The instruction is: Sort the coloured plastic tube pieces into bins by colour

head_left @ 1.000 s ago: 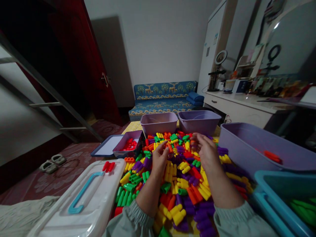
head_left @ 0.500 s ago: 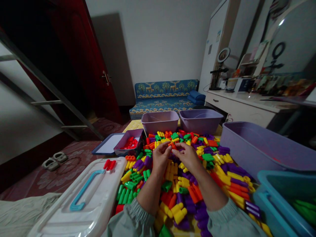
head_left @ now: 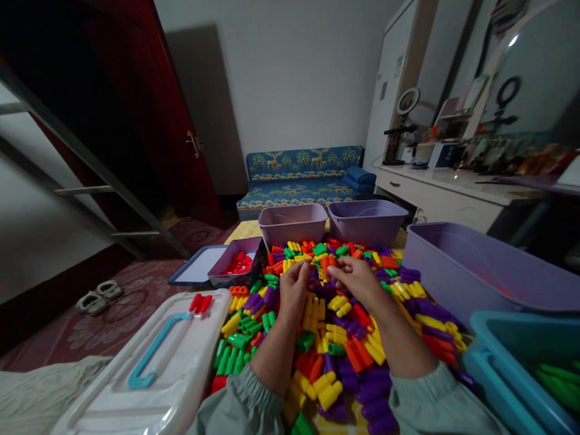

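Over the middle of a heap of plastic bullet-shaped building blocks (head_left: 313, 313) are both my hands. My right hand (head_left: 357, 281) pinches an orange building block (head_left: 328, 263) between thumb and fingertips. To its left, my left hand (head_left: 293, 285) has thumb and forefinger pressed together; whatever they may hold is too small or hidden to make out. The blocks around them are yellow, green, purple, orange and red, many joined in pairs or short rows. A pair of red blocks (head_left: 200, 303) lies on the white box lid (head_left: 181, 362) at the left.
Two purple bins (head_left: 293, 225) (head_left: 368, 225) stand behind the heap, and a larger purple bin (head_left: 475, 272) is at the right. A teal bin (head_left: 502, 338) at near right holds green pieces. Red pieces fill part of a small box (head_left: 231, 278) beside its dark-edged lid (head_left: 198, 264).
My hands have drawn apart: the right hand has moved a little to the right with the orange block, while the left stays almost in place.
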`<action>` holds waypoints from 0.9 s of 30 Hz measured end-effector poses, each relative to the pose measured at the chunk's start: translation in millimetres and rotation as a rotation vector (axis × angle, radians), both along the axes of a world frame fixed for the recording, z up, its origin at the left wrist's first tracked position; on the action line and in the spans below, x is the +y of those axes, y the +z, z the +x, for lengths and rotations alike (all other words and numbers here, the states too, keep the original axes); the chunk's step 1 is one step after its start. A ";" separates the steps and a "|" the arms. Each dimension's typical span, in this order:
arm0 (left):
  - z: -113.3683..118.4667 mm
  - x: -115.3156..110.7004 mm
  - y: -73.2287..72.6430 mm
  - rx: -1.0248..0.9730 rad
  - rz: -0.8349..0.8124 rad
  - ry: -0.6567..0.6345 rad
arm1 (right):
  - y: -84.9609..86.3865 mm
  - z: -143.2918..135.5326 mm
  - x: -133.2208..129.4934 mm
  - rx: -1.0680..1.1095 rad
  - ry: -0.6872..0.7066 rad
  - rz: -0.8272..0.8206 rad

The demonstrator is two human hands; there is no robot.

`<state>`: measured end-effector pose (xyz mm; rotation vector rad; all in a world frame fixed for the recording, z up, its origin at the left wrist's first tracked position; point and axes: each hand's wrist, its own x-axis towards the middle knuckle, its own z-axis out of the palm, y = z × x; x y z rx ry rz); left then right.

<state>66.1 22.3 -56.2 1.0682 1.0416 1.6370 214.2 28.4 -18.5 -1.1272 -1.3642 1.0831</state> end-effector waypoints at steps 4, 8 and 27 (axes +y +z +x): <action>0.2 0.3 -0.9 -0.016 -0.019 0.006 | 29.4 34.2 0.8 0.593 -0.461 0.297; 0.1 1.6 -3.4 0.007 -0.010 0.010 | 33.0 47.9 2.8 0.863 -0.585 0.254; 1.8 1.3 -6.1 0.116 0.012 0.016 | -22.3 2.3 -2.8 -0.881 0.117 0.193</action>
